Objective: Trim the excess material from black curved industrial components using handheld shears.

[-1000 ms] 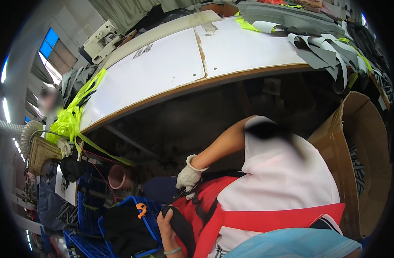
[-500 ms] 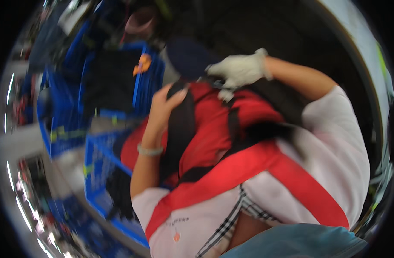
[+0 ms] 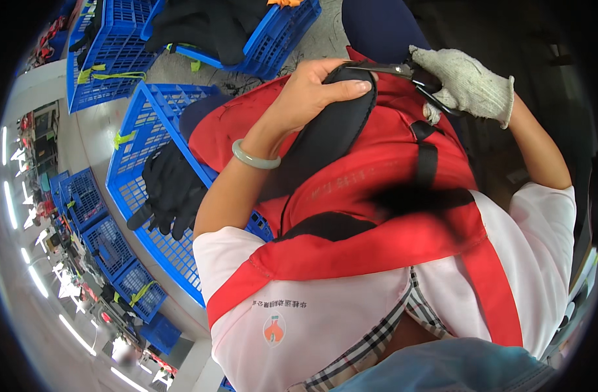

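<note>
My bare left hand (image 3: 312, 91) pinches a long, flat black fabric piece (image 3: 338, 124) near its far end, thumb on top. The piece has a stitched-looking edge and hangs over my red apron (image 3: 384, 163). My right hand (image 3: 465, 81), in a whitish knit glove, grips a pair of scissors (image 3: 398, 68) with dark handles. Their metal blades point left and meet the far edge of the fabric beside my left fingers; whether they cut it I cannot tell. A pale bangle (image 3: 255, 157) circles my left wrist.
To my left stands a blue plastic crate (image 3: 132, 147) with black gloves (image 3: 175, 196) in it. Another blue crate (image 3: 279, 46) ahead holds dark fabric (image 3: 214, 26). More crates (image 3: 106, 238) line the far left, and dark scraps litter the floor near the crates.
Both hands sit higher and farther right in the picture, and the view has shifted. The scissors' blades now show plainly at the end of the black fabric piece. Both holds are kept.
</note>
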Available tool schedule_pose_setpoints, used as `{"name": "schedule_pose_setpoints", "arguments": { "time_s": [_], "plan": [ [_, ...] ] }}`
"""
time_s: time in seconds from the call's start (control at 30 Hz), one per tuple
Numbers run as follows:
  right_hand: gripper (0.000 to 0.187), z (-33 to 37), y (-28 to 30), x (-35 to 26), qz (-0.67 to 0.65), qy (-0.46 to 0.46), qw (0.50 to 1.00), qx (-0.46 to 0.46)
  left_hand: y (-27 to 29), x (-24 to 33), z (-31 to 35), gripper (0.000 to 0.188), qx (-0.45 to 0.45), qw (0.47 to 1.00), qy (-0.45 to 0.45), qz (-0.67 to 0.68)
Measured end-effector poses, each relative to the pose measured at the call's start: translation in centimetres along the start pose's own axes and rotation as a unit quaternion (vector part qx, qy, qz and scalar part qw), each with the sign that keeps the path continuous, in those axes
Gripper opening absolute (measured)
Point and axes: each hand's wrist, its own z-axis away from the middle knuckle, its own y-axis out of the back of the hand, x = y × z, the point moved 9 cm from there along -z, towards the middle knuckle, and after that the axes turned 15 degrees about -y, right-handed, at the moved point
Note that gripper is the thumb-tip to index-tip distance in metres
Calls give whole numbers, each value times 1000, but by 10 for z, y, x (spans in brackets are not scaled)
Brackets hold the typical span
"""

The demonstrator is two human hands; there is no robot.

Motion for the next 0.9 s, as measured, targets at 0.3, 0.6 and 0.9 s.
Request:
{"name": "schedule_pose_setpoints", "arguments": {
  "time_s": [0.3, 0.6, 0.9],
  "plan": [
    [77, -16, 16, 5, 163, 50, 984, 53, 2, -5, -4, 28, -20, 1000, -6, -4],
    [59, -17, 34, -13, 56, -14, 998, -40, -5, -5, 0, 27, -31, 999, 11, 11],
    [46, -26, 38, -6, 53, -102, 993, -35, -7, -7, -1, 26, -31, 999, -16, 2]
  ]
}}
